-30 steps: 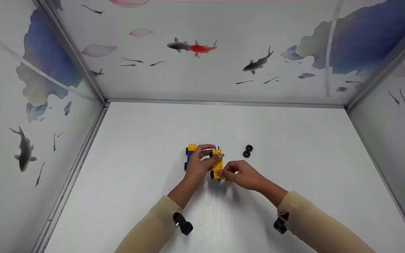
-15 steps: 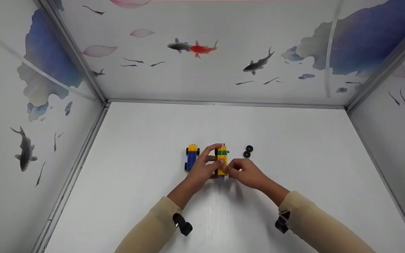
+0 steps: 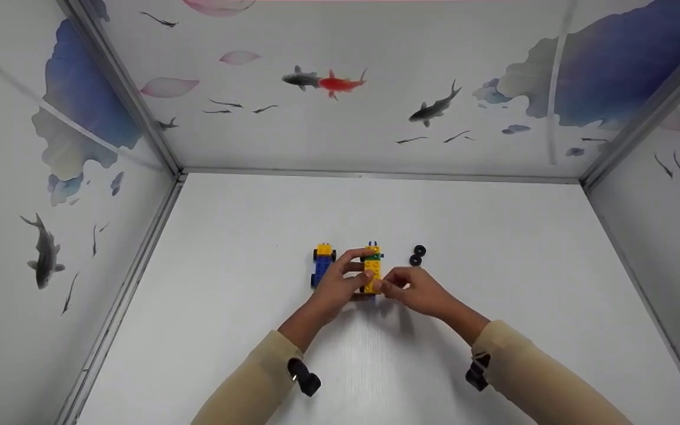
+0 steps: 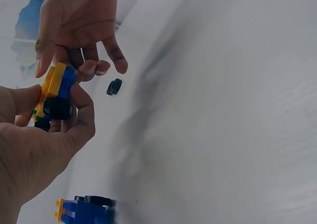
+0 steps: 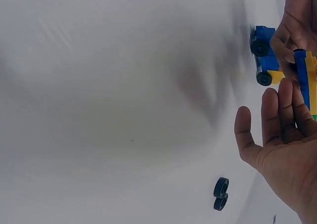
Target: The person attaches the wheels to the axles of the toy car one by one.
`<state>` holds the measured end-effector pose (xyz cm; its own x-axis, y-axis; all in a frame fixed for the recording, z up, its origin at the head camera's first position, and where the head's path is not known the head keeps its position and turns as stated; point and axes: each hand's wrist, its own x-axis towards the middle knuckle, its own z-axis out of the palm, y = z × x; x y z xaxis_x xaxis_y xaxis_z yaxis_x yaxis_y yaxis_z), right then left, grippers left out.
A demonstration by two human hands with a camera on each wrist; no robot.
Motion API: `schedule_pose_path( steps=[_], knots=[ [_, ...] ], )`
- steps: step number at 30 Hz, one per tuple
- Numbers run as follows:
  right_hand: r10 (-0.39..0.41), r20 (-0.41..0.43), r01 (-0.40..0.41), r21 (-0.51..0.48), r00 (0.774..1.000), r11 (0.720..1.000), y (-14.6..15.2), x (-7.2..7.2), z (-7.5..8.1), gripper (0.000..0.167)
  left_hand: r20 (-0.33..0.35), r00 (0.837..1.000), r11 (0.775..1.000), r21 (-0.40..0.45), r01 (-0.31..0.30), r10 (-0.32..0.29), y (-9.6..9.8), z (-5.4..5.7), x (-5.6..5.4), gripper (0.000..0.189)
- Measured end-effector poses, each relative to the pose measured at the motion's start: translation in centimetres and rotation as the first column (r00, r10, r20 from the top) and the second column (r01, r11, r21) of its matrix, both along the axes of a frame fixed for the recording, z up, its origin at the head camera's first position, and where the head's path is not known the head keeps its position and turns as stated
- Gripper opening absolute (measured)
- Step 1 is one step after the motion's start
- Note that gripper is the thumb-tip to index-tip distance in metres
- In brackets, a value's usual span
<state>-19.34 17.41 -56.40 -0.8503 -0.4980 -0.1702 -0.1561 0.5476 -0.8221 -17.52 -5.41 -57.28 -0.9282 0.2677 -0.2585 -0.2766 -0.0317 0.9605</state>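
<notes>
My left hand (image 3: 334, 286) grips a toy building-block car (image 3: 372, 274), holding it off the table. It has yellow studded bricks, a green brick near the far end, and a blue base. Black wheels show on its left side, and a small peg sticks out at far right. My right hand (image 3: 414, 289) has thumb and forefinger at the car's near right edge; what lies between them is hidden. In the right wrist view, the other fingers of the right hand (image 5: 285, 135) are spread below the car.
Another toy car (image 3: 322, 265), blue with a yellow front block and black wheels, stands on the white table left of my left hand. Two black wheels (image 3: 418, 255) lie together to the right. White walls painted with fish (image 3: 340, 84) enclose the table.
The held car has shifted slightly right and turned more upright along the view, exposing its green brick. Both hands stay on it. The second car and the loose wheels have not moved.
</notes>
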Motion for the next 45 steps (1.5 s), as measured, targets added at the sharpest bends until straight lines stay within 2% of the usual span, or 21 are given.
schedule_pose_path(
  steps=[7, 12, 19, 26, 29, 37, 45],
  knots=[
    [0.063, -0.057, -0.059, 0.064, 0.996, 0.996, 1.6, -0.7, -0.4, 0.048, 0.005, 1.000, 0.999, 0.040, -0.015, 0.015, -0.6, -0.1, 0.0, 0.051],
    [0.102, -0.129, -0.088, 0.112, 0.986, 0.990, 3.1, -1.5, -0.8, 0.048, 0.021, 1.000, 0.999, 0.044, -0.022, 0.021, -0.7, -0.1, 0.1, 0.052],
    [0.025, -0.236, 0.022, 0.195, 0.971, 0.981, 4.9, -2.6, -1.3, 0.046, 0.033, 0.999, 0.998, 0.059, -0.021, 0.019, -0.9, -0.5, 0.0, 0.052],
    [-0.037, -0.340, 0.125, 0.242, 0.940, 0.962, 6.2, -3.2, -2.1, 0.049, 0.020, 0.999, 0.998, 0.063, -0.030, 0.028, -0.8, -0.4, 0.2, 0.053],
    [-0.050, -0.346, 0.151, 0.271, 0.937, 0.951, 6.4, -3.3, -2.4, 0.055, 0.013, 0.999, 0.998, 0.058, -0.030, 0.030, -0.7, -0.2, 0.3, 0.054],
    [-0.014, -0.341, 0.158, 0.399, 0.940, 0.903, 6.6, -3.3, -2.8, 0.068, 0.025, 0.998, 0.997, 0.052, -0.051, 0.050, -0.7, -0.4, 0.3, 0.070],
    [0.030, -0.336, 0.129, 0.441, 0.941, 0.888, 6.6, -3.2, -3.0, 0.064, 0.044, 0.997, 0.998, 0.032, -0.060, 0.059, -0.6, -0.6, 0.3, 0.075]
  ],
)
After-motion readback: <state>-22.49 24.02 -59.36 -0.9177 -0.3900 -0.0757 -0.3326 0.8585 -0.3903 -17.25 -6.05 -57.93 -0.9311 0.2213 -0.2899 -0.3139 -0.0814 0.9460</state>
